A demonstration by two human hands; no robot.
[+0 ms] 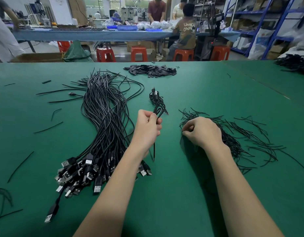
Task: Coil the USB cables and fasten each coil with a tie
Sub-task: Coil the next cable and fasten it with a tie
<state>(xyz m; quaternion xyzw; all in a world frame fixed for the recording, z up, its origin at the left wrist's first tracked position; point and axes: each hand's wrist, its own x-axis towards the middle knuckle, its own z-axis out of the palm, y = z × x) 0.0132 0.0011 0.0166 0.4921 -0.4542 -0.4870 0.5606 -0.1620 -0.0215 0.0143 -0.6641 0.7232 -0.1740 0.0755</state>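
A thick bundle of black USB cables [105,120] lies on the green table [190,194], plugs fanned out at the near end. My left hand [147,129] grips a coiled black cable [159,111] just above the table; one cable end hangs below my fist. A finished coil [155,96] lies just beyond it. My right hand [202,130] rests on a heap of thin black wire ties [233,141], thumb and forefinger pinching at one tie on the heap's left edge.
Loose ties and cable scraps [48,127] are scattered over the left of the table. A pile of small black flat pieces [151,70] sits at the far edge. More cables [294,63] lie at far right. People work at a bench behind, with red stools [139,53].
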